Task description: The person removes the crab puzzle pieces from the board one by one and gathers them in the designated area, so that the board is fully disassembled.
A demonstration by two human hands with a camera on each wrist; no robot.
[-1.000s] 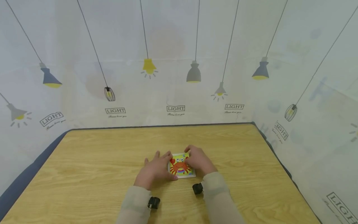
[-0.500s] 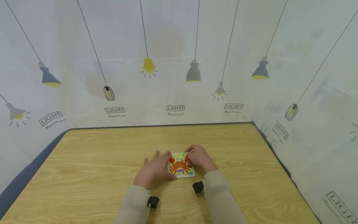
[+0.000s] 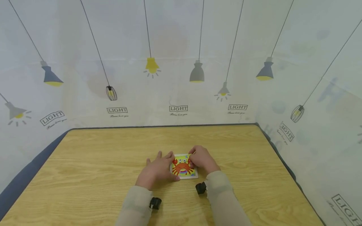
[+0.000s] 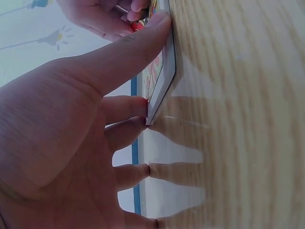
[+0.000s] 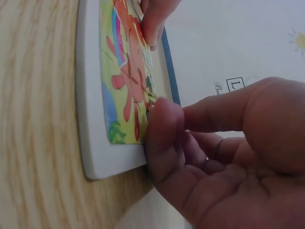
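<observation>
Nearest are two pale sleeves (image 3: 134, 204), and at each wrist sits a small black camera (image 3: 155, 203). The left hand (image 3: 156, 171) is spread wide. Its thumb (image 4: 138, 45) lies along the near edge of the board (image 5: 90, 109), its index finger touches the far left corner, and the tips of other fingers rest on the table (image 3: 99, 175). It does not close around anything.

The right hand (image 3: 203, 159) is bent, with fingers curled and the thumb against a finger, right at the board's right side. I cannot tell whether something is pinched there, because the tips hide it.

The board lies on the table between both hands. It has a white rim and a picture of a red crab (image 3: 182, 168) on yellow.

Farther, a dark border (image 3: 164, 126) follows the table's back edge. Behind it, the pale wall (image 3: 175, 37) carries printed lamps (image 3: 197, 73) and "LIGHT" signs (image 3: 178, 108).
</observation>
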